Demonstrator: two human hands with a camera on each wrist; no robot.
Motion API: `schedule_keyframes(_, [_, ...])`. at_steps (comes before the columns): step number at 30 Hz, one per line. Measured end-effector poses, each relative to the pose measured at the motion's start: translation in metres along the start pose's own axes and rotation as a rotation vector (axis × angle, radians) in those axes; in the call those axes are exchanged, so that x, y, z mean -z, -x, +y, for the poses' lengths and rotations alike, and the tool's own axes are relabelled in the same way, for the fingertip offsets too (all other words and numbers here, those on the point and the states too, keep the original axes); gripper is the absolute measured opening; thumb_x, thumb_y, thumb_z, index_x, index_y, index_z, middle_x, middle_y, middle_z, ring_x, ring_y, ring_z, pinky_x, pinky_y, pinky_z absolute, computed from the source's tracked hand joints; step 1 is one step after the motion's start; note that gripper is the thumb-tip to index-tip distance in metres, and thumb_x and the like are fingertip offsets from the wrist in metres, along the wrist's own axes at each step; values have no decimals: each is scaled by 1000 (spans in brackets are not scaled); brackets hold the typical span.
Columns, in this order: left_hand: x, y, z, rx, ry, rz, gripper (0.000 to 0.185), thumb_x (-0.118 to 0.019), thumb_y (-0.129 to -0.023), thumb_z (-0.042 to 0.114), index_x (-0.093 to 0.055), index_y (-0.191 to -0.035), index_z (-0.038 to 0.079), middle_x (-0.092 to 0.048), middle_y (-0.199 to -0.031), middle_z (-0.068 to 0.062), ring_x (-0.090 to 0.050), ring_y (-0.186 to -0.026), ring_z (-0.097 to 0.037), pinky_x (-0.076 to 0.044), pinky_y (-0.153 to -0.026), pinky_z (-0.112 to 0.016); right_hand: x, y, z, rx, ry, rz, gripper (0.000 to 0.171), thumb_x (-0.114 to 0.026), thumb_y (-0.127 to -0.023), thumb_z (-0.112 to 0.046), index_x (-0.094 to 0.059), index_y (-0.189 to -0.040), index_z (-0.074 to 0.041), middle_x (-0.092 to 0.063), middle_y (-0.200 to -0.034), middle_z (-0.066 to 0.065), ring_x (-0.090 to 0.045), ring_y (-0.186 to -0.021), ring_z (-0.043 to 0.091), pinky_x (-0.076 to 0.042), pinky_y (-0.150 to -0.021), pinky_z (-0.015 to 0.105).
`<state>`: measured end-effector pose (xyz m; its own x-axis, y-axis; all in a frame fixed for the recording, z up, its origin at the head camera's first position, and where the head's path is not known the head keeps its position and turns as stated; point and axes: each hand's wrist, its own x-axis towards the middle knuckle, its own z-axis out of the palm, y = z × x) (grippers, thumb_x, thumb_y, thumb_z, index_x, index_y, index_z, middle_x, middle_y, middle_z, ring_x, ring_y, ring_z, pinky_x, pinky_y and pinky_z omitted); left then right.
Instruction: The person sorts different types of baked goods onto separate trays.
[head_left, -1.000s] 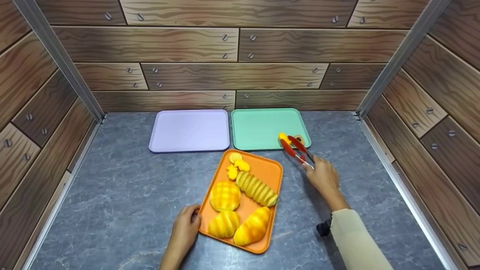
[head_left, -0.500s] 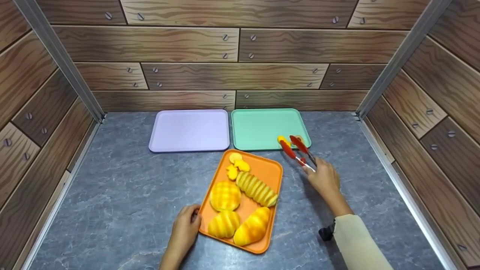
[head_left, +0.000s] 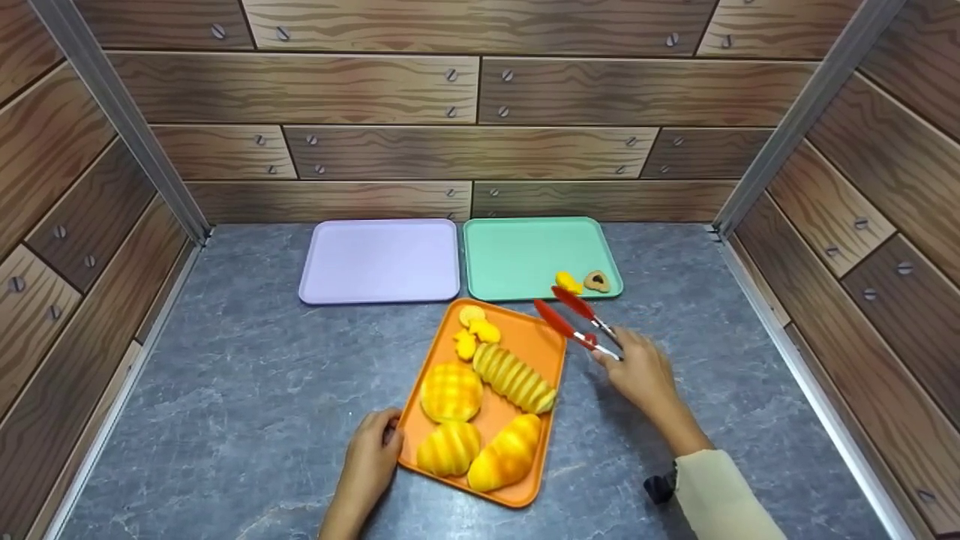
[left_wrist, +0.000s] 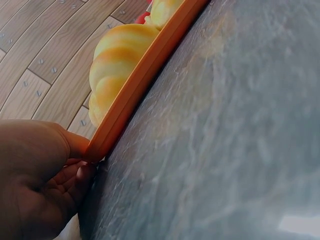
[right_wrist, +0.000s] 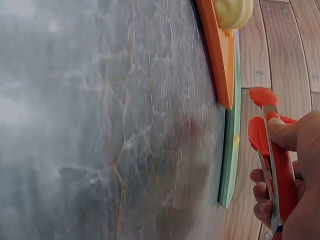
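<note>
Light is even and fairly bright across the head view, falling from above, so the grey marble counter (head_left: 225, 405) shows only soft shadows: a faint dark band under the right hand (head_left: 637, 371) and forearm, and a thin one along the near edge of the orange tray (head_left: 536, 345). The picture is sharp at the centre, while the wood-print walls (head_left: 450, 90) bend outward toward the corners, a wide-lens distortion. In the left wrist view the left hand (left_wrist: 35, 175) is dim and soft, too close to focus. A pale glare patch sits at that view's lower right corner. The right wrist view is blurred over the counter's near part.
</note>
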<state>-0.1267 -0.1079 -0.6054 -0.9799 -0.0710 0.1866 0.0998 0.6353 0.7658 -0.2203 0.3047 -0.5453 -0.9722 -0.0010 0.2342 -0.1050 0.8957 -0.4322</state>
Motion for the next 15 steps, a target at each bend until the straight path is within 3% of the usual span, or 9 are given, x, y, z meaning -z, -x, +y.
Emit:
schedule_keyframes(8, [1, -1, 2, 64, -5, -63, 22, -67, -91, 4, -70, -112, 4, -63, -97, -2, -56, -89, -14, -49, -79, -32, -5, 6, -11, 52, 24, -50, 56, -75, -89, -31, -61, -134, -2, -64, -131, 21, -61, -116, 42, -46, -95, 61])
schedule_keyframes(15, [1, -1, 2, 53, -11, -42, 22, -67, -90, 2, -70, -112, 3, -64, -97, -3, -57, -90, -15, -50, -81, -34, -6, 7, -16, 109, 20, -108, 58, -76, -88, -32, -60, -135, -3, -64, -132, 19, -60, -119, 42, -45, -100, 60])
